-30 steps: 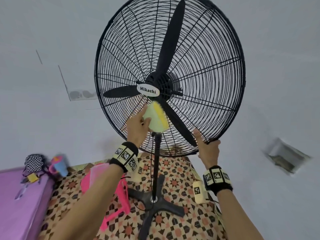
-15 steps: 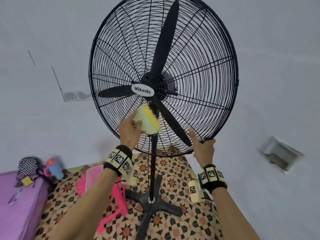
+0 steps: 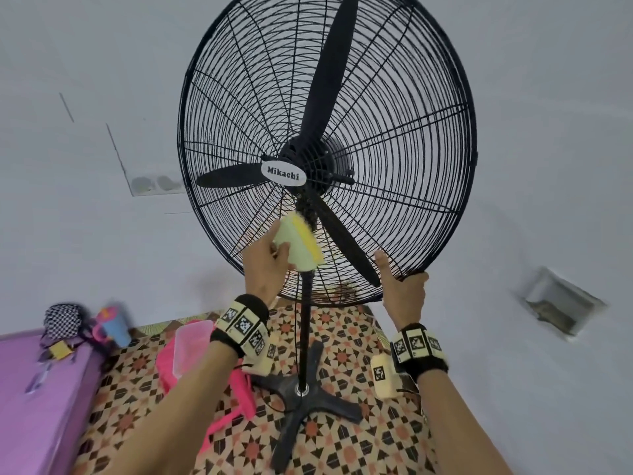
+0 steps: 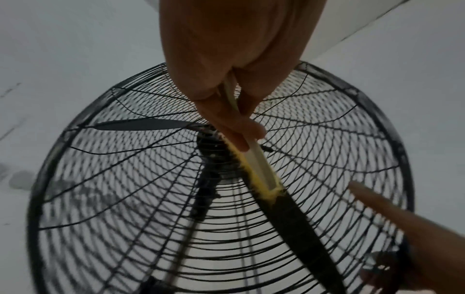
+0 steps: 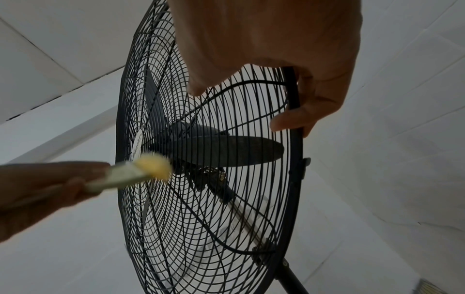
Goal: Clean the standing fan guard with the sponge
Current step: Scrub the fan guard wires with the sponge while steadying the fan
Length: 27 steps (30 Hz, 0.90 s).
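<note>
A pink basket point(image 3: 191, 351) lay on the patterned floor point(image 3: 342, 440) beside the fan's base. My left hand point(image 3: 263, 269) pinched the yellow-edged sponge point(image 3: 301, 246) against the black wire guard point(image 3: 411, 166) below its hub; my right hand point(image 3: 404, 293) gripped the lower rim

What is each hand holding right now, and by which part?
The left hand holds the sponge by its lower end. The right hand grips the fan guard at its lower right rim, fingers hooked around it.
</note>
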Motion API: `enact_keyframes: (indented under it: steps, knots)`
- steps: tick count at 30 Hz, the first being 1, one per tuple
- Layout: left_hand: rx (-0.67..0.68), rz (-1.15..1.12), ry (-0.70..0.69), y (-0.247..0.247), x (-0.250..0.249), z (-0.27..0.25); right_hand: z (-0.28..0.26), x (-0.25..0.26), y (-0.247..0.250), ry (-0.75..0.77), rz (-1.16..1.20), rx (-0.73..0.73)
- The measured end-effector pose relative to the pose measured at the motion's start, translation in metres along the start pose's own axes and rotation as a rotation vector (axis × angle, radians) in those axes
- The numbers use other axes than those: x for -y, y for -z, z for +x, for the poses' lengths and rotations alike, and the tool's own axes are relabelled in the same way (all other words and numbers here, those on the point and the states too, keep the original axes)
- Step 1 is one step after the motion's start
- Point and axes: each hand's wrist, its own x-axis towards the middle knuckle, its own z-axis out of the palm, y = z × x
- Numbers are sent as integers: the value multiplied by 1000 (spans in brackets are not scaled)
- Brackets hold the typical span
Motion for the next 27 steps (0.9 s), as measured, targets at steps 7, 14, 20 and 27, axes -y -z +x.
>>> enact_keyframes:
  steps: [7,14,20,27]
  knots:
    - [59,8,-11,-20,-4,-4,1,0,4,-5,19,-3]
    - [66,-93,-4,-15,-17,-10,-7,3,1,-6,-3,-6]
    - [23,-8,70,-15,4,-13,-3,3,4,-13,29,2]
    - [88,-192,34,-21,-15,-25,-7,0,1,8,-3,-20]
